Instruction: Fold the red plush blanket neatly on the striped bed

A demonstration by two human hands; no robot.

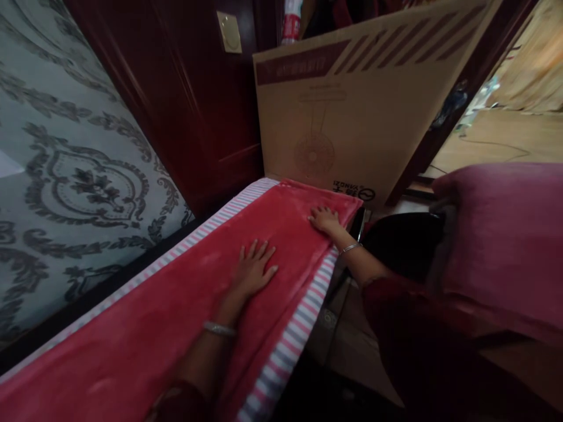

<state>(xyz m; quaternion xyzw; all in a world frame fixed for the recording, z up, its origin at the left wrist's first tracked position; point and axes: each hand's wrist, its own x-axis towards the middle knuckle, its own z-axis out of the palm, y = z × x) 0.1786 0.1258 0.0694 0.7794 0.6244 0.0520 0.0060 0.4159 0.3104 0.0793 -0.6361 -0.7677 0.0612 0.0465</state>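
Red plush blanket (176,316), striped border | left hand (254,271) flat, fingers spread, pressing | right hand (324,219) flat at 1 o'clock corner, smoothing.

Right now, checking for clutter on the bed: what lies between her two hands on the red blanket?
Only bare red blanket lies between the left hand and right hand, in the head view.

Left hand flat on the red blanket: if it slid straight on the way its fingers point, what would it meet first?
Probably the large brown cardboard box standing past the far end of the red plush blanket. The left hand points up-right along bare blanket; depth is uncertain.
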